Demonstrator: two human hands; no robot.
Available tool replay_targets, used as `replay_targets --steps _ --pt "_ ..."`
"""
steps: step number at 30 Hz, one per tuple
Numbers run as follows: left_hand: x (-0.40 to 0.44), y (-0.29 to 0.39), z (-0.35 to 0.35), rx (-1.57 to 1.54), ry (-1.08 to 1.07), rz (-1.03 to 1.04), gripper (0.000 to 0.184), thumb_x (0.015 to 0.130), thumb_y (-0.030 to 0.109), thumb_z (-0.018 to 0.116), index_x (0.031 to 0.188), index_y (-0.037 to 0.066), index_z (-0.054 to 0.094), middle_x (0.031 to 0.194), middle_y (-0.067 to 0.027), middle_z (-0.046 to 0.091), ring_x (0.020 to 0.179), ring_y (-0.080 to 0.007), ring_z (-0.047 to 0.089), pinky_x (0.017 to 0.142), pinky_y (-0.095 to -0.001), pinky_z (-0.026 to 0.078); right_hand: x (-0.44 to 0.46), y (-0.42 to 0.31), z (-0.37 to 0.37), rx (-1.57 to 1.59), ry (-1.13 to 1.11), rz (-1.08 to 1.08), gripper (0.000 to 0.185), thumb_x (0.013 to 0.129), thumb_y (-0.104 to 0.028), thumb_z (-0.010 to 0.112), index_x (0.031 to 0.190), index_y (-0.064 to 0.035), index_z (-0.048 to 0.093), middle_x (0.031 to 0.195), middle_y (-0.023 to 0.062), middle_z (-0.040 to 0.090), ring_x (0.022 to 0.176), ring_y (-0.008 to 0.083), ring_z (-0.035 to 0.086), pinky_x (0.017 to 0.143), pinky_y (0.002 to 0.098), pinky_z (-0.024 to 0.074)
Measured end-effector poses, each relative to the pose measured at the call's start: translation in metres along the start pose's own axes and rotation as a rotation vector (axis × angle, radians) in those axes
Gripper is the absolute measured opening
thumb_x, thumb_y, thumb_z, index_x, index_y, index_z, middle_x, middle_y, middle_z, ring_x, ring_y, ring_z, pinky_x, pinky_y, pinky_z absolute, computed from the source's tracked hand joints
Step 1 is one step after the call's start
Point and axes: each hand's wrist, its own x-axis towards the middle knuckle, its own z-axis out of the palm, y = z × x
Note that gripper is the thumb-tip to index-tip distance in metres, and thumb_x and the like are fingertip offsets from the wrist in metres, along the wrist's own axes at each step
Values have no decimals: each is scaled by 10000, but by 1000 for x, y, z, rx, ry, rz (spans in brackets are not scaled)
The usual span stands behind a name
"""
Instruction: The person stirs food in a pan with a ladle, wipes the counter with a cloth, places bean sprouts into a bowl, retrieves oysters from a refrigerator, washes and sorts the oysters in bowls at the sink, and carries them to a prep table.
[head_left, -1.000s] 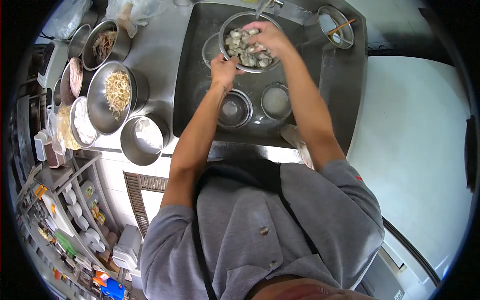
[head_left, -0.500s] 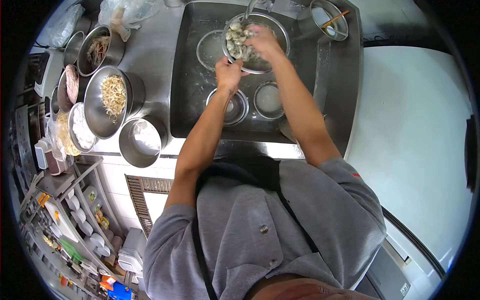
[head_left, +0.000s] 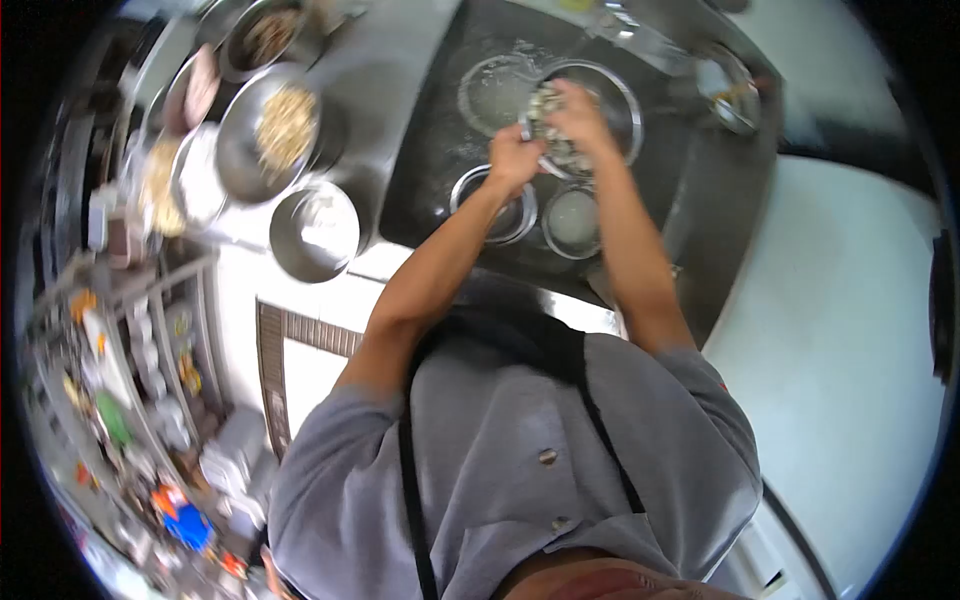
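So the bowl (head_left: 618,120) is in the sink (head_left: 425,190), left hand (head_left: 516,157) clamped on its near-left rim, and the oysters (head_left: 546,103) are right under the right hand (head_left: 580,118). Those fingers are down in the pile, too blurry for me to tell if they're closed on anything. Two small bowls (head_left: 574,217) sit on the near side of the sink. It's all stainless: the counter (head_left: 385,80) off to the left has a pot (head_left: 290,235) and a bunch of food bowls, including one of pale strips (head_left: 286,130), with shelves (head_left: 150,350) below and a big white surface (head_left: 840,300) on the right. Compared with half a second ago, the view's swung round, and the bowl's pulled away from the tap, closer to those small ones.
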Motion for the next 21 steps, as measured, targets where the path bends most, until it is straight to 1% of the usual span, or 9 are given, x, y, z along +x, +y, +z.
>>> replay_targets --steps 3,4,7,10,13,15,16,18,21 --pt "-2 -5 -19 7 101 -20 197 807 -33 562 995 -45 617 889 -117 662 734 -204 664 586 -315 597 5 -25 -20 21 -139 3 407 635 -19 653 1037 -81 675 870 110 695 829 230 653 749 338 504" --pt "4 -5 -18 -24 92 -33 197 806 -31 561 995 -57 612 892 -123 663 744 -209 667 590 -317 599 6 -36 -34 142 -248 165 419 654 -35 678 1069 -82 660 958 121 685 841 233 649 745 335 505" --pt "6 3 -25 -139 91 7 201 815 -33 552 1006 -71 603 910 -141 663 761 -221 669 594 -320 604 2 -56 -61 147 -218 183 508 646 -81 730 1144 -100 628 1078 159 651 934 280 637 809 347 499" --pt "11 15 -19 -133 105 45 200 822 -45 536 1011 -65 599 937 -151 655 780 -220 671 610 -321 611 15 -16 -41 -459 -47 -118 724 598 -171 798 1269 -103 537 1158 230 600 1135 358 554 940 398 452" --pt "18 21 -10 -150 71 74 201 822 -47 528 1010 -61 598 953 -144 647 788 -213 670 632 -322 613 18 -40 -6 -699 -20 17 776 580 -182 809 1290 -80 511 1176 250 586 1122 380 558 956 423 442" --pt "15 31 -9 -99 76 58 204 820 -47 528 1010 -53 601 957 -140 645 792 -218 670 641 -324 614 35 -27 8 -231 -2 -25 681 610 -136 797 1237 -45 547 1105 211 616 1006 352 613 843 420 517" --pt "14 32 -11 -124 88 60 211 819 -46 526 1017 -50 597 958 -141 646 797 -224 670 641 -325 614 37 -34 3 -227 -5 -26 681 610 -136 797 1237 -45 547 1105 211 616 1006 352 613 843 420 517" --pt "10 42 -18 -127 97 56 217 818 -45 526 1024 -50 593 962 -144 646 799 -226 670 644 -330 614 42 -63 -22 105 -254 239 560 674 -110 772 1197 -46 585 1059 114 630 869 269 639 680 334 557" --pt "13 39 -32 -119 90 46 227 820 -42 527 1040 -54 586 983 -149 644 821 -232 669 642 -331 609 43 -83 -50 360 -270 156 462 706 -76 753 1146 -51 616 1047 82 625 789 189 643 533 257 534"
